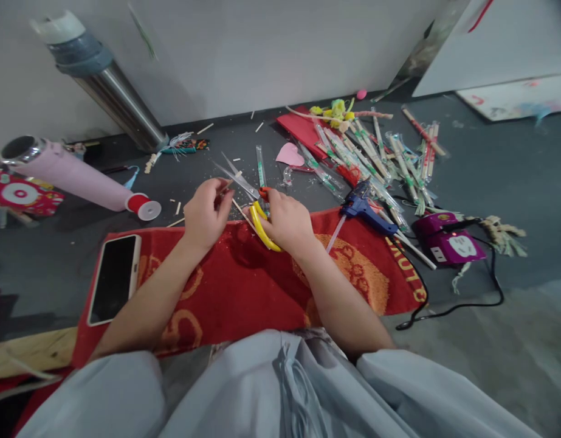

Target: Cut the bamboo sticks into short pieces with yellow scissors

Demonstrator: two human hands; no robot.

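My left hand (205, 213) is closed, pinching a thin pale wooden stick (236, 176) by the open blades of a pair of scissors. My right hand (289, 220) grips those scissors (261, 226) by their yellow handles, blades pointing up and to the left. A small orange piece (264, 193) shows at the right fingertips; I cannot make out what it is. Another slim stick (244, 214) slants between the hands. Both hands are over the far edge of a red towel (244, 292). A wrapped stick (261, 165) lies just beyond them.
At right are a blue glue gun (366, 210), a purple power box (448, 240) with a black cable, and a pile of wrapped sticks (353, 152). A pink heart (289, 154) lies ahead. Leftward are a phone (113, 280), pink bottle (75, 173), steel flask (120, 91) and ribbon spool (144, 207).
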